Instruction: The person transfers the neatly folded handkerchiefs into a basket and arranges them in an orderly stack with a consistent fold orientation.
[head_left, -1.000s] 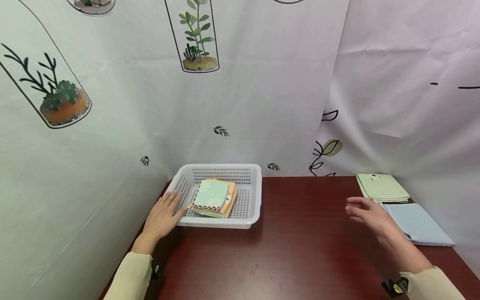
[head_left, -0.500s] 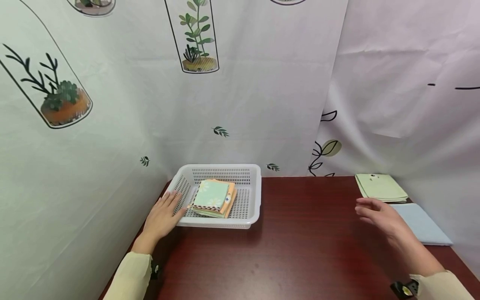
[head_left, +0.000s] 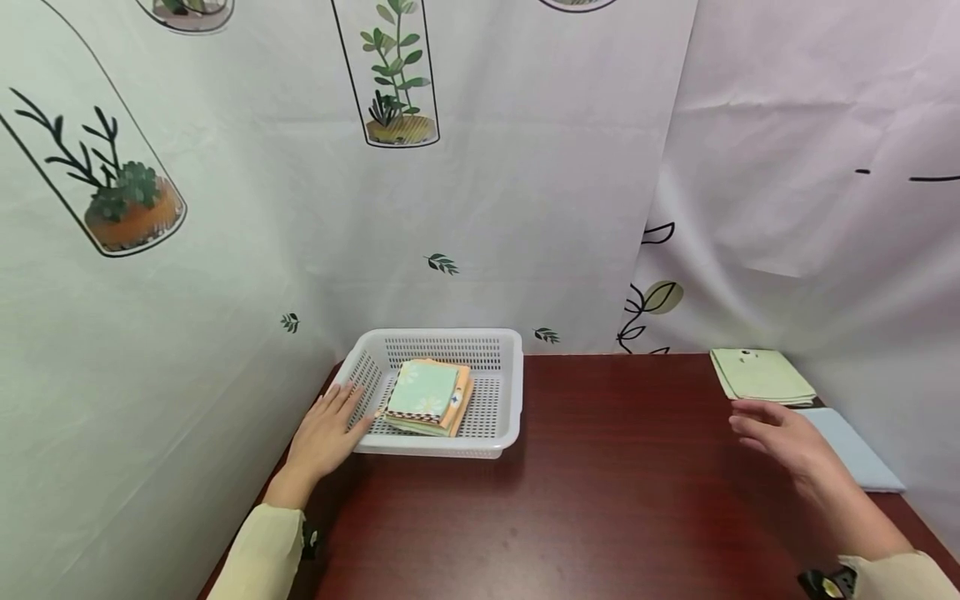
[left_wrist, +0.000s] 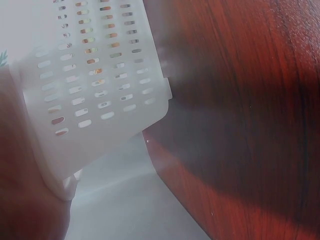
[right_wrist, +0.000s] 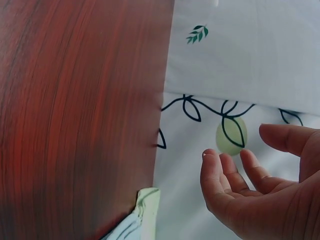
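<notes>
The right hand [head_left: 780, 433] hovers above the table [head_left: 600, 500] with fingers loosely spread, holding nothing, just beside the folded blue cloth [head_left: 855, 454] and near the green cloth [head_left: 761, 375] behind it. The left hand [head_left: 326, 433] lies flat and open against the white basket [head_left: 506, 392], which holds a stack of folded cloths [head_left: 427, 396]. This looks like the reach for a cloth; which one I cannot tell. Next, the fingers would need to come down and pinch a cloth's edge.

One white basket [head_left: 491, 392], one cloth stack [head_left: 429, 396], two folded cloths [head_left: 761, 375], two hands [head_left: 326, 433]
</notes>
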